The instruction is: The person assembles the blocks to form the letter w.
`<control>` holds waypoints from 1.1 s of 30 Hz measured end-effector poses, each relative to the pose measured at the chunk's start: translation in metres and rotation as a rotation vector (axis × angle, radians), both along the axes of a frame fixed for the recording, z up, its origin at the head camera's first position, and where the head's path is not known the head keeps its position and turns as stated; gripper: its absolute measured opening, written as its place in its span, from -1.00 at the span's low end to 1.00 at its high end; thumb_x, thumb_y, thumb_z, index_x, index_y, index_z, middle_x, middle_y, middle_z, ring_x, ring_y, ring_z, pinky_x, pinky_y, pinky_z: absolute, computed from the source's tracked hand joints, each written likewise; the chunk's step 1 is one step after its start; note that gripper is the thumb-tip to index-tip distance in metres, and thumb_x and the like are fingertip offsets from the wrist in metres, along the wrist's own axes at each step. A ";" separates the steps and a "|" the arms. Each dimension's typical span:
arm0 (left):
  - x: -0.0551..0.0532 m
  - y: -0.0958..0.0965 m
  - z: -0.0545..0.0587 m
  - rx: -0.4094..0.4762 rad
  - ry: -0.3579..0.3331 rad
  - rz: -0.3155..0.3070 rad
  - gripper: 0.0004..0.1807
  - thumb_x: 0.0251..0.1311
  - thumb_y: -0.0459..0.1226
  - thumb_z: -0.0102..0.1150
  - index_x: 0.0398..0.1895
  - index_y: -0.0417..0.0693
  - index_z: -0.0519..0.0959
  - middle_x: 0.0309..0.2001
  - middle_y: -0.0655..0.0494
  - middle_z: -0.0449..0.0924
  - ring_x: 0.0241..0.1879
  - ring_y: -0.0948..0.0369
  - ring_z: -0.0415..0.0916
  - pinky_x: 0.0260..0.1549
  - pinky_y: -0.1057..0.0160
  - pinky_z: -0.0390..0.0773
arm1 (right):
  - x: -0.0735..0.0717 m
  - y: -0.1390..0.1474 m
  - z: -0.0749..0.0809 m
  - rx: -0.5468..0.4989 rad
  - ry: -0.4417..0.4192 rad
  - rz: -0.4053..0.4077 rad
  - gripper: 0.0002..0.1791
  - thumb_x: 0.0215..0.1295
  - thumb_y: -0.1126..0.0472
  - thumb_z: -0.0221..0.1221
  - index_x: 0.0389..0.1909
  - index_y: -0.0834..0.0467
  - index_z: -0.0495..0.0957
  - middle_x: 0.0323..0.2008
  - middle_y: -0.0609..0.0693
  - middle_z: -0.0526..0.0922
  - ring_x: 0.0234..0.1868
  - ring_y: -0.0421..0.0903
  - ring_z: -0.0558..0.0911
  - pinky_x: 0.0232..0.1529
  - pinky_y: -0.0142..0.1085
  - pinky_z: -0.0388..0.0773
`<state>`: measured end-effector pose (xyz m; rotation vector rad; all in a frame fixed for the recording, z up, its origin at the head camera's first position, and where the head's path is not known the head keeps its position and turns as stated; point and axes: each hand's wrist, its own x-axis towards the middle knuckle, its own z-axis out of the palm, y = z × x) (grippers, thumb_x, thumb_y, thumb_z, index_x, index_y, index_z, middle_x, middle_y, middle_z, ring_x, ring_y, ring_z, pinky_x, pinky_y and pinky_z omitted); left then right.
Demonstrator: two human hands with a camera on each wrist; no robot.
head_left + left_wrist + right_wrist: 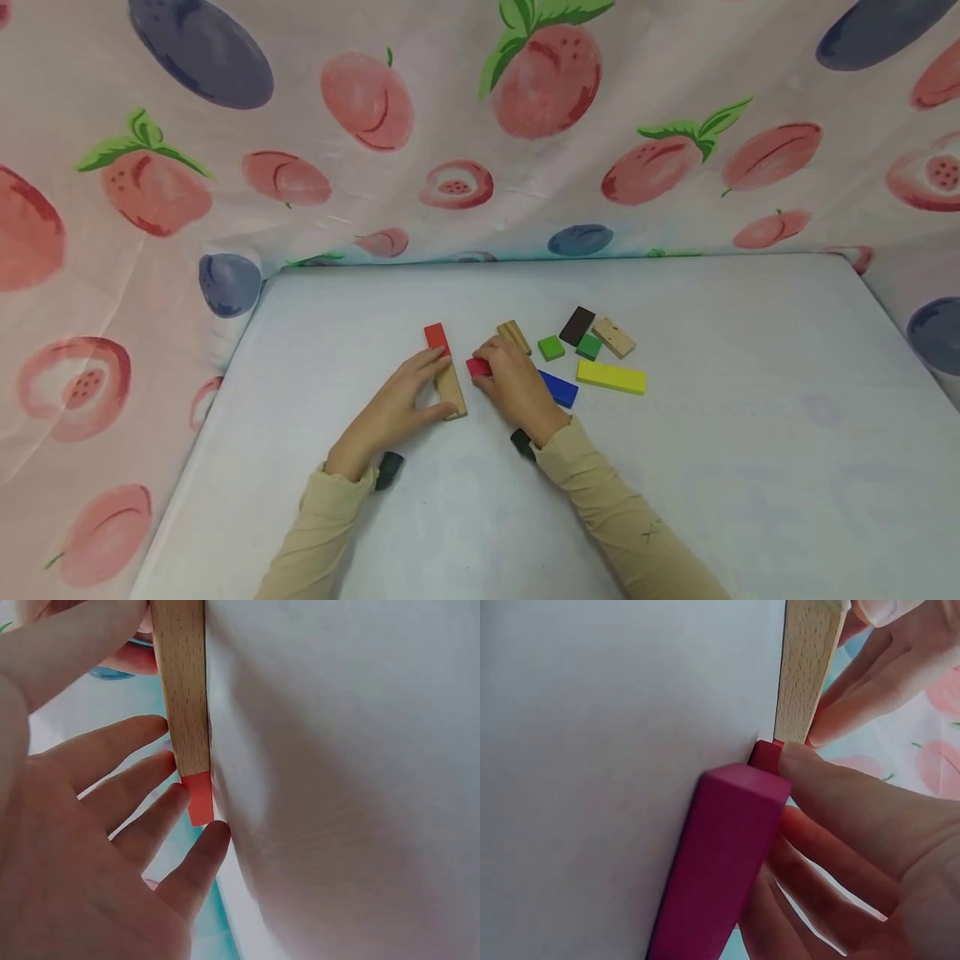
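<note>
One right hand pinches a red block, left hand spread.

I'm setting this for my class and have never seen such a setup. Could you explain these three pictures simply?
There is no machine handling things, just a person's two bare hands. The wide picture comes from the person's head, looking forward and down; each close-up comes from one wrist.

On the white table lie a yellow block, blue block, dark brown block, striped block, speckled block, light green block and darker green block.

The left hand touches a plain wooden block, with a red block at its far end. The right hand pinches a pinkish-red block. Its close-up also shows a magenta block nearer the camera.
</note>
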<state>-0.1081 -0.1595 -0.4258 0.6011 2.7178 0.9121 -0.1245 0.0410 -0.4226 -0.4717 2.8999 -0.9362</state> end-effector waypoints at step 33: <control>0.002 0.001 -0.001 -0.054 -0.030 0.041 -0.18 0.18 0.01 0.36 0.46 -0.05 0.32 0.56 0.13 0.08 0.55 0.09 -0.01 0.39 -0.11 0.24 | 0.001 0.000 0.005 -0.018 0.012 0.010 -0.63 0.23 0.23 0.36 0.05 0.25 0.65 -0.03 0.09 0.59 0.02 -0.03 0.58 0.09 -0.22 0.61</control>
